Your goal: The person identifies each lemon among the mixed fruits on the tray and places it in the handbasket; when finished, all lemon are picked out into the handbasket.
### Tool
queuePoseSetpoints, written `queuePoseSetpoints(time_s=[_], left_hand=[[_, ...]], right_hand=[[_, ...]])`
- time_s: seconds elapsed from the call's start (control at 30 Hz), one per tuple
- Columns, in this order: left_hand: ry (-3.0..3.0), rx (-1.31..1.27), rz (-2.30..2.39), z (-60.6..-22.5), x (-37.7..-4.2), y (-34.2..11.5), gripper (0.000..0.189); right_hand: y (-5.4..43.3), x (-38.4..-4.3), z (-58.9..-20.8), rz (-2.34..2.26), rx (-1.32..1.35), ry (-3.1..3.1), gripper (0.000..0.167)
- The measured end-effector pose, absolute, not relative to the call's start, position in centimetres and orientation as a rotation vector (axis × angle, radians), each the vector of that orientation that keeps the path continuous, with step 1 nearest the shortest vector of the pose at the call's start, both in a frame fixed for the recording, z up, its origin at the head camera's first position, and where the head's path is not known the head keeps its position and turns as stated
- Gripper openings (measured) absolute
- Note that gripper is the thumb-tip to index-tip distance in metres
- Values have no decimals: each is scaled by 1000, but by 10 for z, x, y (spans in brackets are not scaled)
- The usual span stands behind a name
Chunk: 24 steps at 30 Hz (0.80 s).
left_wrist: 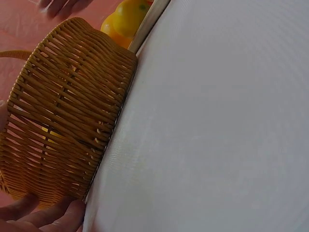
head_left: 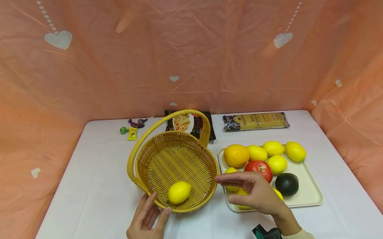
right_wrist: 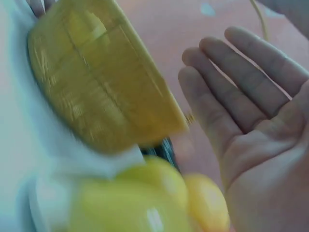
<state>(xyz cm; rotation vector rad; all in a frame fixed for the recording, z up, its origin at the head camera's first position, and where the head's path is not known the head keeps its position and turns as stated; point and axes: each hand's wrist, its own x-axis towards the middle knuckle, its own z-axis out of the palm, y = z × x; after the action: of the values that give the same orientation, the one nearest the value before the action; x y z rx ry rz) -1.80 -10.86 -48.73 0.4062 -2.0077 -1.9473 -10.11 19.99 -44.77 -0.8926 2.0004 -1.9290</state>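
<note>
A round wicker basket (head_left: 178, 160) with a tall arched handle stands mid-table, one lemon (head_left: 179, 192) lying inside near its front. My left hand (head_left: 146, 229) is at the basket's near left side, thumb by the front rim and fingers along the outer wall. In the left wrist view, the fingers (left_wrist: 53, 212) touch the lower weave. My right hand (head_left: 254, 191) hovers over the left part of the fruit tray (head_left: 311, 190), fingertips right at the basket's right rim. Its fingers (right_wrist: 241, 72) are straight in the right wrist view, the palm bare.
On the tray are several lemons (head_left: 295, 151), an orange (head_left: 236, 155), a red pomegranate-like fruit (head_left: 259, 170) and a dark avocado (head_left: 287, 184). Behind the basket lies a black food packet (head_left: 192, 123); a noodle pack (head_left: 255, 121) is to its right, wrapped candies (head_left: 132, 133) to its left.
</note>
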Motion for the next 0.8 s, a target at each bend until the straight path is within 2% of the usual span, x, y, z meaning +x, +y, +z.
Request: queuePoseSetpoints(time_s=[0.33,0.67,0.8], left_hand=[[-1996,404,-1954,-487,-18,-108,57],[-2007,396,-1948,-487,-18,-108,58],[-2011,385,-1947,-488,-18,-109,57]], right_hand=[[281,-63,-449,-2084,-779,2164,49],[326,-30,-453,-1863,-328,2441,46],[335,-24,-456,-1803,-237,2489,47]])
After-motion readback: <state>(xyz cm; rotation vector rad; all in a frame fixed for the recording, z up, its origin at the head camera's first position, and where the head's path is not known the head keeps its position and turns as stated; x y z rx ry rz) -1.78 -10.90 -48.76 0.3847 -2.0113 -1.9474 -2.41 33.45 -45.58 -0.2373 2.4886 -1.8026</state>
